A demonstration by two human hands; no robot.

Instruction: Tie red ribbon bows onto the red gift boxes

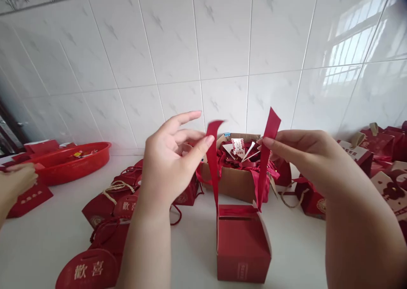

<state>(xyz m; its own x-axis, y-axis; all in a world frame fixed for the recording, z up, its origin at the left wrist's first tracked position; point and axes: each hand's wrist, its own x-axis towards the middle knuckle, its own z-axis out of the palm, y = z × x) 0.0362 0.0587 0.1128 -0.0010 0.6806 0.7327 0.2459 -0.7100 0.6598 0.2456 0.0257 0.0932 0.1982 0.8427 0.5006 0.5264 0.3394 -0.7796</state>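
A small red gift box stands on the white counter in front of me, with a red ribbon rising from both sides of its top. My left hand pinches the left ribbon end between thumb and finger, the index finger stretched away. The right ribbon end is pinched in my right hand, level with the left one. Both ends point upward above the box. Neither hand touches the box itself.
A cardboard box of ribbons and cards sits behind. Red gift boxes with cords lie left, and more stand right. At far left another person's hand is near a red basin. A tiled wall backs the counter.
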